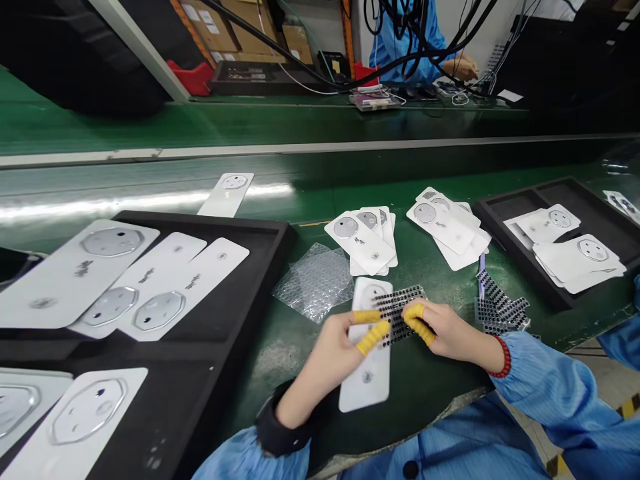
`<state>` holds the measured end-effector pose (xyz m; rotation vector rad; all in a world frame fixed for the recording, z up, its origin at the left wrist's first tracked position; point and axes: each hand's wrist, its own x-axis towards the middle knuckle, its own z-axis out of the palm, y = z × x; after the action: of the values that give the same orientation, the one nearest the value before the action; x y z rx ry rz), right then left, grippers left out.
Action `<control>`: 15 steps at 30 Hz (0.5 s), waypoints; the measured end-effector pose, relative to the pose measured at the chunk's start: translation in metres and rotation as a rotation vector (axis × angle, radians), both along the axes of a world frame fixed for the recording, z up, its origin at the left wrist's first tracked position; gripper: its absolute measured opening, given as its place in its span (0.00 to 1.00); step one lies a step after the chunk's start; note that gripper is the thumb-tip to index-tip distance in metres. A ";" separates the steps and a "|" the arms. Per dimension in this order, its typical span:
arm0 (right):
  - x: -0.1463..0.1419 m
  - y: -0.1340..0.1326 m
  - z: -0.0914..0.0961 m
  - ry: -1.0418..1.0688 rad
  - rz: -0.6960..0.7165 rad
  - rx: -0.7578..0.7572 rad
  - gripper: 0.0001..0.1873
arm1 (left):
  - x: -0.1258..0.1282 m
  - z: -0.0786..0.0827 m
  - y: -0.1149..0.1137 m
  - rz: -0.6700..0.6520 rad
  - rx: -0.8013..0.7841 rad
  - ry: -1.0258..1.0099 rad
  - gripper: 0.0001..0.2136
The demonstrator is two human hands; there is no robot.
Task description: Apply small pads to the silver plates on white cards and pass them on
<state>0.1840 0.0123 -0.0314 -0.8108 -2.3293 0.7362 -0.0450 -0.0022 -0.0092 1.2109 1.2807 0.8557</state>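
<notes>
Between my two hands is a clear sheet dotted with rows of small black pads (pixel 400 312). My left hand (pixel 345 347), in yellow finger cots, pinches its left edge with thumb and forefinger. At the right edge, my right hand (pixel 445 327) grips it with bent, yellow-covered fingers. Beneath the sheet a white rectangular panel (pixel 367 393) lies flat on the green table; my left fingers and the sheet cover its middle. More strips of black pads (pixel 500 303) lie to the right of my right hand. Clear bubble wrap (pixel 317 280) lies left of the panel.
A black tray (pixel 235 293) holding white panels with octagonal clear parts stands at the left. Stacked panels (pixel 363 240) and another stack (pixel 447 223) lie beyond my hands. A second black tray (pixel 525 267) is at the right. Across the bench, a person's hand (pixel 463 67) shows behind cables.
</notes>
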 end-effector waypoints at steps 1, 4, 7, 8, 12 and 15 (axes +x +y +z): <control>0.004 -0.002 0.000 -0.034 0.017 -0.022 0.09 | -0.007 0.001 0.001 0.092 0.026 0.040 0.16; 0.015 0.000 0.008 0.004 0.020 -0.265 0.06 | -0.019 0.009 0.000 0.427 0.216 0.113 0.26; 0.016 0.008 0.025 0.240 -0.089 -0.462 0.06 | -0.010 0.017 -0.007 0.466 0.215 -0.049 0.47; 0.013 0.010 0.030 0.317 -0.155 -0.413 0.05 | -0.004 0.019 -0.010 0.400 0.138 -0.132 0.50; -0.013 0.008 0.040 0.354 -0.293 0.216 0.06 | 0.017 0.020 -0.020 0.167 -0.084 -0.320 0.45; -0.031 0.001 0.036 0.219 -0.172 0.560 0.07 | 0.022 0.017 -0.026 0.073 -0.115 -0.347 0.34</control>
<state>0.1534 0.0132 0.0049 -0.6248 -2.0775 0.0756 -0.0228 -0.0283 0.0079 0.8834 1.0793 0.9831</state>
